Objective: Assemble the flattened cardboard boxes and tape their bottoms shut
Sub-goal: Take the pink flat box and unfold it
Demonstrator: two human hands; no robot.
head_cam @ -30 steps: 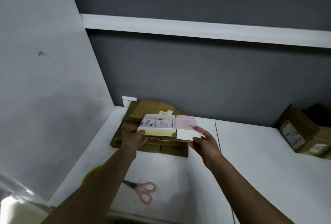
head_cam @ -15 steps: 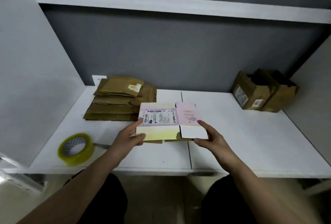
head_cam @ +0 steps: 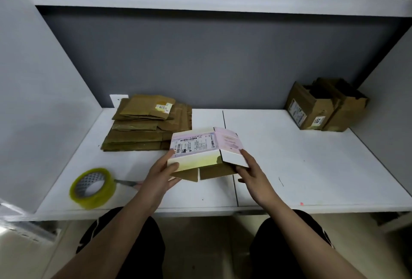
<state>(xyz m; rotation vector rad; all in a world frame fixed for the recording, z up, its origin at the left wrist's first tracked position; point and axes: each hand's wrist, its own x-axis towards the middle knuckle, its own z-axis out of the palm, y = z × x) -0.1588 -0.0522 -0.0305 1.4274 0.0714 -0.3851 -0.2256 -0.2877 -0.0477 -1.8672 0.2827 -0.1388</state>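
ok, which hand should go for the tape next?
Left, probably. The tape roll sits on the table's left front, just outside the left hand. The right hand, holding the box's far side, would have to cross over.

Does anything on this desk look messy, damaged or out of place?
Mostly tidy. The assembled brown boxes in the far right corner look battered, with ragged, torn top flaps. The stack of flattened cardboard is fanned unevenly. Something metal pokes from behind the tape roll, mostly hidden.
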